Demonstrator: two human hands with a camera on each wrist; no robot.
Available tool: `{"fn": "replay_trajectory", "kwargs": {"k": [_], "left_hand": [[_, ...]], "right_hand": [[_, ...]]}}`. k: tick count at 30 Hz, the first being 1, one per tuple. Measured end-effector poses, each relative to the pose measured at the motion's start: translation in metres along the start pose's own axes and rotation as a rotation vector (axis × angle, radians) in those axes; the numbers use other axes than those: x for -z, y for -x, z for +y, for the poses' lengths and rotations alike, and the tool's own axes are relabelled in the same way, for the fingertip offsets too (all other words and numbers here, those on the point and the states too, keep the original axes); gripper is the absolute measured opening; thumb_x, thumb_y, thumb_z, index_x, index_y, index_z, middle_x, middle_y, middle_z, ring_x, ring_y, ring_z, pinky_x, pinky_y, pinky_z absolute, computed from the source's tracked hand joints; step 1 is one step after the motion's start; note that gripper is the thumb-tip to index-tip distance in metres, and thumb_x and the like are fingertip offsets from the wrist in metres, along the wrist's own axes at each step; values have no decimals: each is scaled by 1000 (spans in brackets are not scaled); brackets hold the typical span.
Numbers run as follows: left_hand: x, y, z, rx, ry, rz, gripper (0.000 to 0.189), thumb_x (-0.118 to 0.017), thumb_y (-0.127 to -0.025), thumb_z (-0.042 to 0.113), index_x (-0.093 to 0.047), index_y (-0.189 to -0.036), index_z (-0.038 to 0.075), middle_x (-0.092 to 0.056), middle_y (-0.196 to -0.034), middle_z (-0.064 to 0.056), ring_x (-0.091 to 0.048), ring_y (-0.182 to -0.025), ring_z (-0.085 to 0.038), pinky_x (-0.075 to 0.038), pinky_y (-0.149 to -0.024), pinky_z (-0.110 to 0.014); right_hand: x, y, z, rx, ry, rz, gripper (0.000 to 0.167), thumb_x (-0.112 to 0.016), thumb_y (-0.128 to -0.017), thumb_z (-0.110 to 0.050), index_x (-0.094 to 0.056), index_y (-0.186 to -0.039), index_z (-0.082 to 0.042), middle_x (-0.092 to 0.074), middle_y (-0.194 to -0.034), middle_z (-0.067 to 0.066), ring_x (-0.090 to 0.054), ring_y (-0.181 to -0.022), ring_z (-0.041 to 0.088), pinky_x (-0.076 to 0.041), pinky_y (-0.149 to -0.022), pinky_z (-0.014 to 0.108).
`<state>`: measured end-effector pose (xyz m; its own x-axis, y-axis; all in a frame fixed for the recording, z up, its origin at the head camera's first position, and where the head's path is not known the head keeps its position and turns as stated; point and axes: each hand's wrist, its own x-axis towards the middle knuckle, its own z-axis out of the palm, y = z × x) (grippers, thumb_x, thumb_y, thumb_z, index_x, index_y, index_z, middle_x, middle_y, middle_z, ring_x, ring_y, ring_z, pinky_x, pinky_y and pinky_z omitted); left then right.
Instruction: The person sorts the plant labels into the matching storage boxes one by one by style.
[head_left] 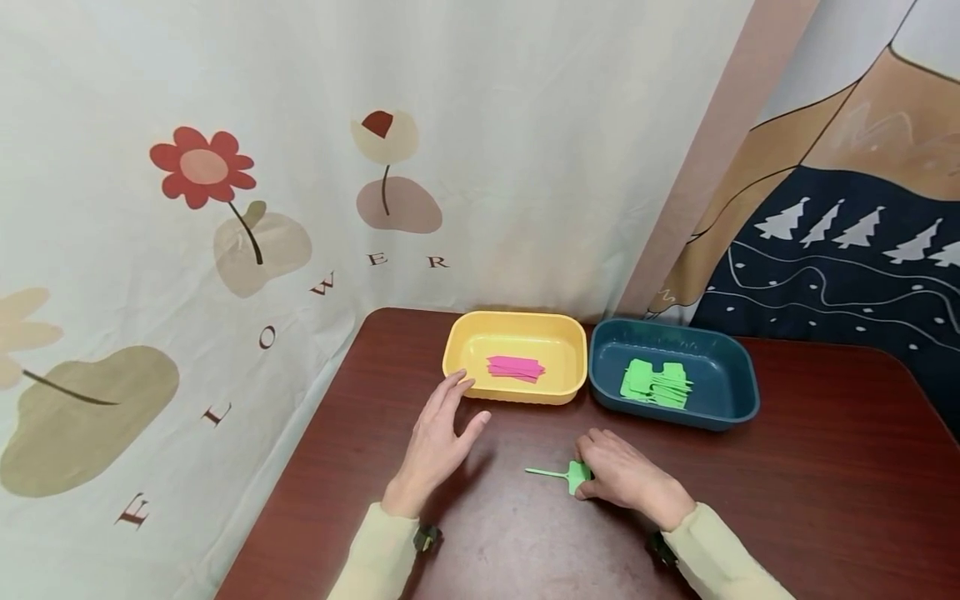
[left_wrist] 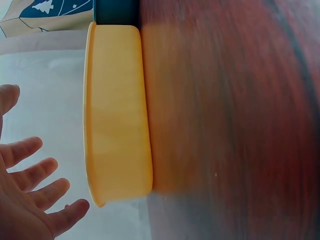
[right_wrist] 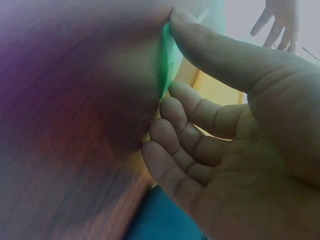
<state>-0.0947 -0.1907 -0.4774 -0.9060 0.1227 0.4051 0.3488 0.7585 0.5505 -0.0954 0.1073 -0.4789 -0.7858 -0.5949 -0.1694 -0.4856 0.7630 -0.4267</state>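
My right hand (head_left: 626,472) is low over the table, its thumb and fingertips gripping the edges of a green plant label (head_left: 577,477). The label has a squarish head and a thin stem pointing left. In the right wrist view, its green head (right_wrist: 170,60) shows between the thumb and index finger. My left hand (head_left: 437,442) hovers with fingers spread near the front left corner of the yellow bin (head_left: 517,393), holding nothing. Those spread fingers also show in the left wrist view, beside the bin's wall (left_wrist: 117,115).
Inside the yellow bin lies a small stack of pink pointed strips (head_left: 516,368). The dark blue bin (head_left: 720,417) stands to its right, with a pile of green labels (head_left: 656,385) inside. Behind the brown table (head_left: 825,483) hangs a printed curtain (head_left: 517,167).
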Motion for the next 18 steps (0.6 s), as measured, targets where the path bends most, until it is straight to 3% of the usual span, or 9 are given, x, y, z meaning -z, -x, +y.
{"fn": "replay_trajectory", "kwargs": {"k": [8,18], "left_hand": [[-1,-1,3,7,12,-15,56,-72,-97,38,-60,-141,8,-50,-154,-7,-48,-142,-28,-42,-113,-49],[1,0,2,7,17,-11,55,-72,-96,37,-61,-140,7,-50,-155,-7,-48,-141,-28,-42,-112,-49]], "right_hand": [[2,0,-1,4,-6,-18,35,-91,-80,-23,-59,-90,-12,-46,-84,-3,-41,-79,17,-38,-73,35],[3,2,-1,68,-18,-22,34,-88,-82,-18,-55,-88,-14,-43,-82,-4,-40,-77,14,-37,-71,32]]}}
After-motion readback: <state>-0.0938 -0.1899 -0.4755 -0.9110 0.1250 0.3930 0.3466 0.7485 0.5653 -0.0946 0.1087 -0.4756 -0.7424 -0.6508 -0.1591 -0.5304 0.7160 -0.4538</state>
